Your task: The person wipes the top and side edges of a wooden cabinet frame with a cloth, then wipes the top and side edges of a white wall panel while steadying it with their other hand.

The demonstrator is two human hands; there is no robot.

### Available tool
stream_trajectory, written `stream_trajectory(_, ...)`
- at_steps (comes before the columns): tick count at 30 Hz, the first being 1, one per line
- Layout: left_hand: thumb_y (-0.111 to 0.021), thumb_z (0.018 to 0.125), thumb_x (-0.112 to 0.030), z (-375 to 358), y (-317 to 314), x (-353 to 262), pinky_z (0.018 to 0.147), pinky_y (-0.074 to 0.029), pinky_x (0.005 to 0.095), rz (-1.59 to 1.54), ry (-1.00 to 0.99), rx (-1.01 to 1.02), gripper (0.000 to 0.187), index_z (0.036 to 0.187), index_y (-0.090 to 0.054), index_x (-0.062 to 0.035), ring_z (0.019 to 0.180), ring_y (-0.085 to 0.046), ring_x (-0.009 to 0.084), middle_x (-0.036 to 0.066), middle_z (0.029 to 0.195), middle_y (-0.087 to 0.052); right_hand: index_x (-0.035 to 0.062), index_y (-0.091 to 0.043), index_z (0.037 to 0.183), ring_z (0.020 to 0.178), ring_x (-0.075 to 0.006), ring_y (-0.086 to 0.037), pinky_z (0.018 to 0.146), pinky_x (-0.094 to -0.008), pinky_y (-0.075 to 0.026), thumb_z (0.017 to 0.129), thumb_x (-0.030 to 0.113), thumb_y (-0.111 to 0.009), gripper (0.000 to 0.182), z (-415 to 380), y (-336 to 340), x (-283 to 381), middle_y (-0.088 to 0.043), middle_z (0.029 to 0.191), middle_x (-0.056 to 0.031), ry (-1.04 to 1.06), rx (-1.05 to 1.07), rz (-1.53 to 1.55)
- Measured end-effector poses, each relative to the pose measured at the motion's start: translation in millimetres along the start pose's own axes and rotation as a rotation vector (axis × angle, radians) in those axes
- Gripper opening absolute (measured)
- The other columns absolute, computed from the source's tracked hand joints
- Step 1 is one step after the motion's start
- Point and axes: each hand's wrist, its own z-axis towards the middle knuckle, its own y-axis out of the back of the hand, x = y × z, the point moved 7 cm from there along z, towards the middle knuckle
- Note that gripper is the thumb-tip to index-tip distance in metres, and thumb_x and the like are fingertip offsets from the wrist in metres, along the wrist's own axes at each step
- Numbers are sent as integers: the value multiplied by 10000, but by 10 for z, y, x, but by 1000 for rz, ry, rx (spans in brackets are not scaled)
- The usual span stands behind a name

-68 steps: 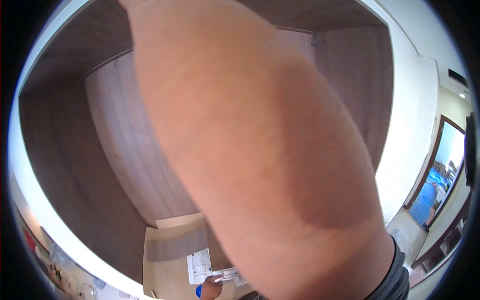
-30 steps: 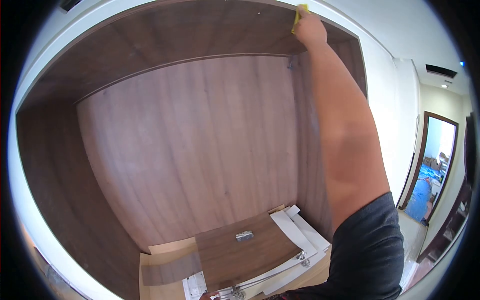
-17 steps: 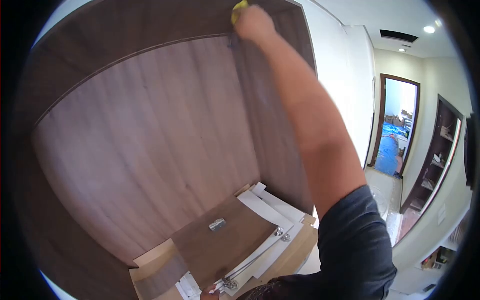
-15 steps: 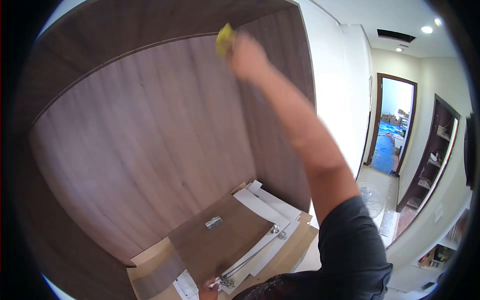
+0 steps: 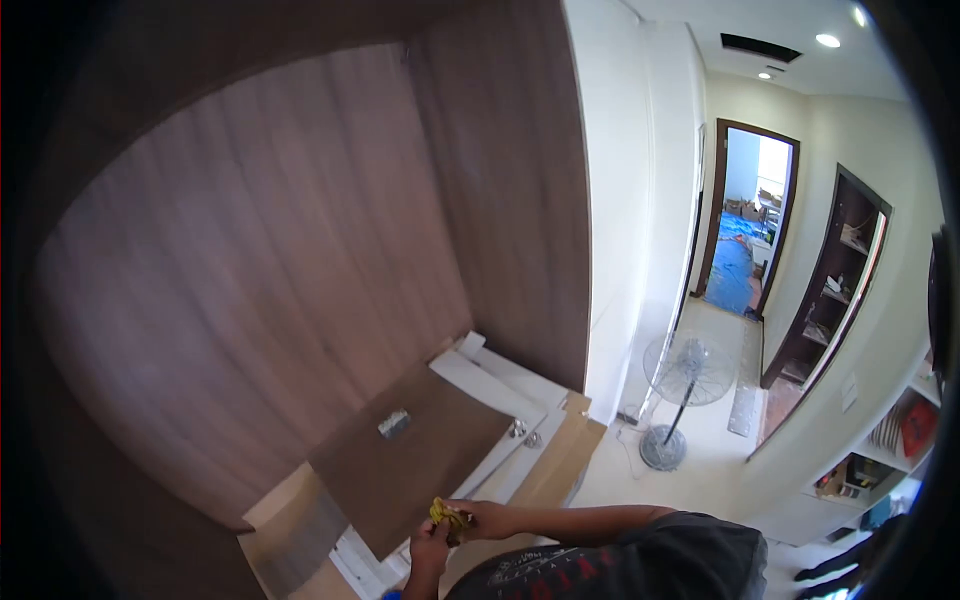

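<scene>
- Both hands meet low in the view, in front of the person's chest, above the front edge of the stacked panels.
- The right hand (image 5: 487,520) comes in from the right along a bare forearm; its fingers are closed on a small yellow cloth (image 5: 446,514).
- The left hand (image 5: 429,551) rises from below; its fingertips touch the same yellow cloth from the underside. Whether it grips the cloth firmly cannot be told at this size.
- The yellow cloth is bunched between the two hands, just over the near corner of a dark wood panel (image 5: 410,465).
- The dark wood panel lies flat on the cabinet floor. A small metal fitting (image 5: 394,423) sits on its upper face, well apart from the hands.
- White boards (image 5: 490,382) lie under and beside the dark wood panel, with a cardboard sheet (image 5: 560,455) at their right edge.
- The cabinet (image 5: 300,240) surrounds this stack with a wood-grain back wall and a right side wall.
- To the right, on the room floor, a standing fan (image 5: 680,395) stands before an open doorway (image 5: 745,215).
</scene>
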Motion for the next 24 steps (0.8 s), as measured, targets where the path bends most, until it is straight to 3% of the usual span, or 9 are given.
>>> stream_trajectory(1,-594,987,-241,-87,26,-31,659,-562,327,207,-10,-35,255,1101,-628,-15,779,-672,156,97,930,-683,99,-157,1569,1016,-302,-654,893,-385,-506,904,367,-665,879,-192,-103,-217,-643,1223,-169,-113,100,62)
stream_trajectory(2,-606,980,-260,-223,73,-98,667,-557,326,410,0,-77,278,1091,-629,-6,786,-674,156,95,920,-686,85,-390,1485,1184,-314,-596,987,-404,-467,901,392,-665,715,-396,-156,-453,-589,1314,-184,-200,151,173)
stream_trajectory(4,-636,956,-330,-252,355,86,693,-543,326,527,75,-151,361,1092,-640,4,794,-675,163,92,879,-691,49,-574,1323,1177,-335,-594,999,-427,-453,919,440,-612,563,-814,-445,-1408,-577,1328,-220,-235,370,-107)
stream_trajectory(5,-631,952,-370,-222,541,455,709,-534,349,194,78,-204,383,1087,-658,-13,783,-677,209,100,856,-699,33,-649,1233,1153,-339,-606,992,-425,-454,917,430,-608,509,-1124,-571,-1735,-595,1297,-224,-241,506,-174)
stream_trajectory(6,-627,951,-376,-273,719,396,696,-524,353,448,25,-253,390,1076,-654,-8,761,-671,200,115,855,-696,16,-692,1162,1098,-330,-637,963,-414,-468,914,365,-628,433,-1442,-698,-1959,-669,1196,-214,-267,680,-302)
stream_trajectory(7,-627,951,-376,-325,878,436,683,-514,353,267,70,-316,379,1028,-655,-6,743,-660,189,109,826,-692,-4,-698,1143,1020,-251,-649,915,-412,-482,891,296,-668,393,-1787,-694,-2189,-709,1130,-174,-708,443,234)
stream_trajectory(11,-624,978,-261,-788,1618,14,647,-485,272,245,37,-546,252,1027,-666,-18,720,-582,90,13,813,-660,-6,-752,972,870,-203,-636,788,-396,-497,889,369,-690,389,-1918,-283,-1873,-725,1000,-141,-1012,191,83)
stream_trajectory(17,-622,983,-206,-1486,2611,-94,708,-470,239,178,-134,-936,201,1000,-663,-10,763,-571,63,-3,850,-661,-2,-692,1130,1039,-233,-667,919,-353,-500,889,341,-723,420,-1503,-57,-1957,-715,1094,-184,-782,-22,-56)
stream_trajectory(24,-662,941,-227,-2165,3031,197,665,-476,277,496,131,-1139,251,965,-659,22,709,-585,95,58,748,-656,0,-617,1264,1043,-280,-660,911,-380,-503,852,359,-748,563,-1088,-226,-2318,-689,1120,-211,-731,12,-163)
